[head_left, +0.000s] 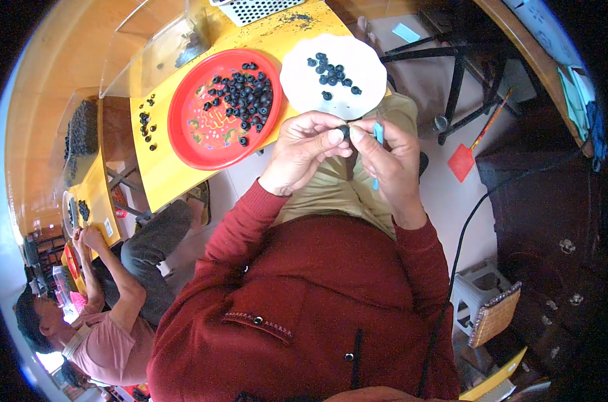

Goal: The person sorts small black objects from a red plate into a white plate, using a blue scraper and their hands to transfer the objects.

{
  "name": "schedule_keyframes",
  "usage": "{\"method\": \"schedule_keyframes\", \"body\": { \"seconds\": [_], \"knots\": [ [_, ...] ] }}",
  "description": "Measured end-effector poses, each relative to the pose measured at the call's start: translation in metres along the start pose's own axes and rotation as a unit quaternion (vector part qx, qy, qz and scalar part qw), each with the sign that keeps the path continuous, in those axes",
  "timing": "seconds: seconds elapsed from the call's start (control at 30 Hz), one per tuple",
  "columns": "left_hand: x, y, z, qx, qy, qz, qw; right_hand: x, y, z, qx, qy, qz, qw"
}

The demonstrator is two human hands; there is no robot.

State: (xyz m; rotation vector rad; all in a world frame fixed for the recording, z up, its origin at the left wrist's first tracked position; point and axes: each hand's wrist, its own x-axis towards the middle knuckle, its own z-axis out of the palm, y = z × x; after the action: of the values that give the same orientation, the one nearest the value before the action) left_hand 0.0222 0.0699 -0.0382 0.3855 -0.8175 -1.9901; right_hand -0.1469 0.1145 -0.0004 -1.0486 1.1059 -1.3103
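Note:
My left hand [302, 149] and my right hand [392, 164] meet over my lap, just below a white scalloped plate [368, 60]. Between the thumbs and fingertips of both is a small round black part [345, 132]. A slim light-blue pen-like tool [378, 134] is tucked in the fingers of my right hand; its tip is too small to make out. Several black round parts [332, 70] lie on the plate. To its left, a red round tray [183, 144] with a printed pattern holds a heap of the same parts [247, 97].
The yellow table [158, 187] carries loose black parts [144, 120], a clear bin [153, 50] and a white perforated basket [260, 9]. At left, another person [109, 335] works at a second table. A red fly swatter [461, 163], a stool [478, 298] and a black cable [461, 234] are at right.

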Motion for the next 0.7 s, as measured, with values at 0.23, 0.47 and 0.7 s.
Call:
{"method": "schedule_keyframes", "body": {
  "seconds": [0.23,0.47,0.7],
  "knots": [
    [-0.0014,0.0023,-0.0055,-0.019,0.013,0.006,1.0,0.0015,-0.0034,0.0048,-0.196,-0.002,-0.094,0.976],
    [-0.0019,0.0009,-0.007,-0.033,0.033,0.007,0.999,0.0024,-0.0011,0.0083,-0.27,-0.042,-0.185,0.944],
    [-0.0033,-0.0021,-0.0098,-0.041,0.041,0.013,0.998,0.0032,0.0005,0.0072,-0.288,-0.05,-0.222,0.93]
  ]
}}
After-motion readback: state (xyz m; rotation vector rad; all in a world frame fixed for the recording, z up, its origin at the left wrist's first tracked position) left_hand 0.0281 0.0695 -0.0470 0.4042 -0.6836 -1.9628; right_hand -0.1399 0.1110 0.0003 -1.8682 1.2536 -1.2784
